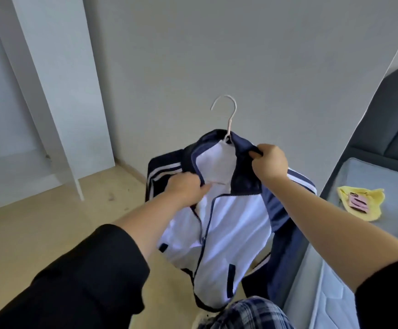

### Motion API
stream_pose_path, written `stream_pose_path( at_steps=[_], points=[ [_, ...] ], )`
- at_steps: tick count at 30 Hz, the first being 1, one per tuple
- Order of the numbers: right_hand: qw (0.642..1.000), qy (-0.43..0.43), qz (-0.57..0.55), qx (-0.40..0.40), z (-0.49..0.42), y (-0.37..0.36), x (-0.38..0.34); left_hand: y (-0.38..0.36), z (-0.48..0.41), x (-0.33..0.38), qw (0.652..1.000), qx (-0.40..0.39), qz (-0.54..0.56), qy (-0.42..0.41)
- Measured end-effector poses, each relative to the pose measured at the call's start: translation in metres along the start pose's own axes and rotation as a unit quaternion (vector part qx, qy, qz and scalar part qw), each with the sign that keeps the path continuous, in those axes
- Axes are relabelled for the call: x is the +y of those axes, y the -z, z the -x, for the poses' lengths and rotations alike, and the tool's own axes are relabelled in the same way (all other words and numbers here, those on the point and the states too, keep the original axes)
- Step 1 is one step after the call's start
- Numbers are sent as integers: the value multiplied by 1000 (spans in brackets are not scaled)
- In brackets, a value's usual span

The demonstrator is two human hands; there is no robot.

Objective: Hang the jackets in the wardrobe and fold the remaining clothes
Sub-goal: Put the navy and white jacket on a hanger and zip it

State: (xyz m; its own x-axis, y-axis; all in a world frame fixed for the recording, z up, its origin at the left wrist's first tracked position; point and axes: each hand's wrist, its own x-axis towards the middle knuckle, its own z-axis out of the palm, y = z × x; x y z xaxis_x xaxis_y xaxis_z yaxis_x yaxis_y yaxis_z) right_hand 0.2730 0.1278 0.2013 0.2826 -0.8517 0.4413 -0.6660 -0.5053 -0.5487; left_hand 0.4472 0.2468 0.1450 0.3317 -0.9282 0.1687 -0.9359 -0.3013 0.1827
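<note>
**Jacket on a hanger, held up by both hands**

Plaid blue-and-white fabric (245, 313) fills the bottom edge closest to the camera, cut off by the frame so that its shape cannot be made out. Just above it, two forearms in pushed-up black sleeves (79, 281) reach forward.

Both hands hold up the navy and white zip-up track jacket (228, 224), which hangs in the air in front of the grey wall (217, 55), above the beige floor (27, 233) and beside the bed. The left hand (186, 188) grips the left front edge near the collar, fingers curled into the fabric with some tips hidden inside the opening. The right hand (269, 162) pinches the right side of the navy collar, thumb and fingers closed on the cloth.

The jacket is unzipped at the top, its white lining showing; its lower hem folds under and is partly lost behind the plaid fabric. The pale wire hanger (225, 110) rises out of the neck opening; only its hook and a short stem show, the shoulders being hidden inside the jacket.

At left stands the white wardrobe (50, 91) with an open door, its interior cut off by the frame edge. At right, the dark grey bed (383, 119) carries a crumpled yellow garment (359, 203) with a pink patch whose detail is too blurred to read.
</note>
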Motion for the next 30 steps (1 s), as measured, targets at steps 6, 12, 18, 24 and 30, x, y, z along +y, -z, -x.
stream_pose_path(
  at_steps=[6, 12, 18, 24, 30],
  points=[
    [998, 22, -43, -31, 3, -1, 15, 38, -22, -28, 977, 183, 58, -90],
    [998, 11, -43, -38, 2, 2, 23, 43, -34, -17, 941, -83, 324, 51],
    [997, 7, -60, -40, 6, 1, 31, 52, -33, 3, 914, 72, 397, 48],
    [999, -22, -43, 0, 7, -8, 24, 49, -8, 55, 907, 226, 341, -97],
    [994, 5, -110, -19, 6, 1, 25, 40, -2, 27, 916, 295, 172, -209]
  ],
)
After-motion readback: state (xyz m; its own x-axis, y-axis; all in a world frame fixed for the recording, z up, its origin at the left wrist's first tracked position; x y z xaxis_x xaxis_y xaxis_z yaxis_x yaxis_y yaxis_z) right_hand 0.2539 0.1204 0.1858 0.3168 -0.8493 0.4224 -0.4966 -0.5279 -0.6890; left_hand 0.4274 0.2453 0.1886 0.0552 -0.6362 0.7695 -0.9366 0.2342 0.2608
